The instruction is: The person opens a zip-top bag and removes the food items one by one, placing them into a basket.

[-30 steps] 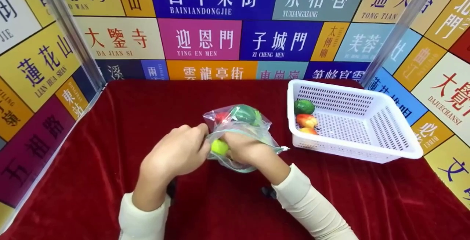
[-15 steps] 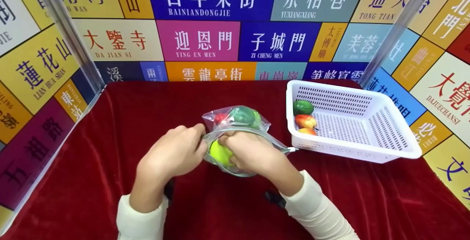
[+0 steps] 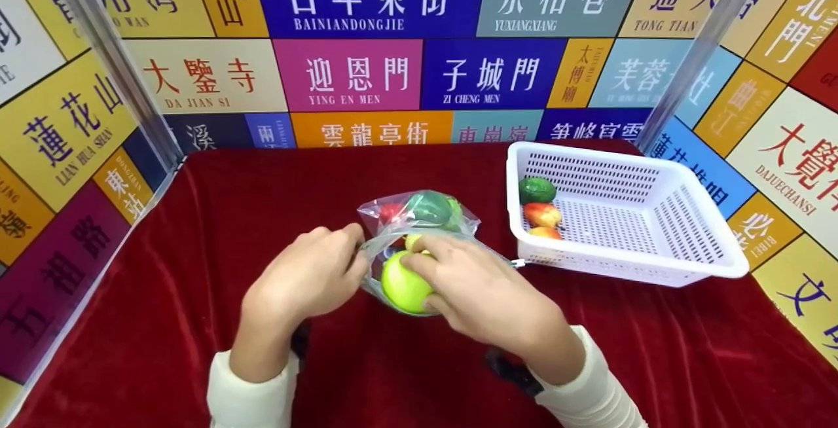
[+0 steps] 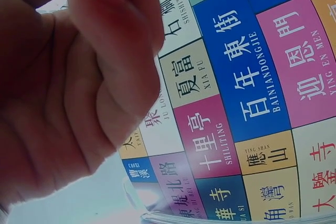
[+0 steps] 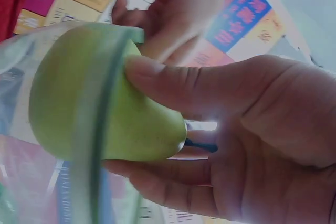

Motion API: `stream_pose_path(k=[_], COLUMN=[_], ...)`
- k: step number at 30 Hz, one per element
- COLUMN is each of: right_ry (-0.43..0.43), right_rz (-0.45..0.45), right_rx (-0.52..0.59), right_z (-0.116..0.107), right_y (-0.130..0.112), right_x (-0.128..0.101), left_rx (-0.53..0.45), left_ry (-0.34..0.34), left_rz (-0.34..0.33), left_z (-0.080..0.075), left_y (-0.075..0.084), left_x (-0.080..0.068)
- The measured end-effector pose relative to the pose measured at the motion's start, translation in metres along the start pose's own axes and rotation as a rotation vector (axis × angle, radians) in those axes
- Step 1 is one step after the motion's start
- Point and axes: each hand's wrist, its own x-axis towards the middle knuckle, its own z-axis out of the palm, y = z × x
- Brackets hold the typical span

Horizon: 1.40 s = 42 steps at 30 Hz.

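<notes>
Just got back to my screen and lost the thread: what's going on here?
A person is working at a clear plastic bag on the red cloth. The right hand holds a green pear at the bag's mouth, while the left hand pinches the bag's edge. More fruit shows inside the bag. A white basket to the right holds three fruits at its left end.

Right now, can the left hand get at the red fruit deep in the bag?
Probably not. The left hand pinches the bag mouth, where the right hand and green pear block the way. The red fruit lies behind them.
</notes>
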Motion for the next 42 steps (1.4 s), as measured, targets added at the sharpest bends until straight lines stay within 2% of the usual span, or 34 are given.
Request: stream_pose_path(k=[5,11,16,19,21,25,29,35,38,42], right_ry=[0.108,0.242,0.245,0.195,0.135,-0.047,-0.199,-0.324,-0.358,-0.407], right_rz=[-0.035,-0.064,-0.023,0.029,0.096,0.288,0.42,0.556,0.599,0.643], right_rx=[0.075,0.182,0.156,0.12,0.084,0.059,0.085,0.088,0.075,0.049], right_z=[-0.016,-0.035,-0.06,-0.075,-0.083,-0.093,-0.094,-0.071,-0.054,-0.032], right_y=[0.006,0.029,0.055,0.076,0.093,0.136,0.191,0.262,0.283,0.298], right_x=[-0.017,-0.033,-0.037,-0.034,-0.028,-0.014,-0.003,0.006,0.005,0.002], left_rx=[0.004,-0.007,0.007,0.018,0.017,0.013,0.004,-0.015,-0.016,-0.004], left_ry=[0.006,-0.009,0.0,0.008,0.005,-0.009,-0.026,-0.058,-0.063,-0.047], left_rz=[-0.002,-0.022,-0.019,-0.01,-0.008,-0.019,-0.036,-0.068,-0.077,-0.063], left_z=[0.001,0.0,-0.001,-0.001,-0.001,-0.001,-0.001,0.0,0.0,0.002], left_y=[0.0,0.001,0.002,0.003,0.003,0.002,0.002,0.002,0.001,0.001], left_x=[0.001,0.0,0.0,0.001,0.001,0.002,0.002,0.002,0.001,0.002])
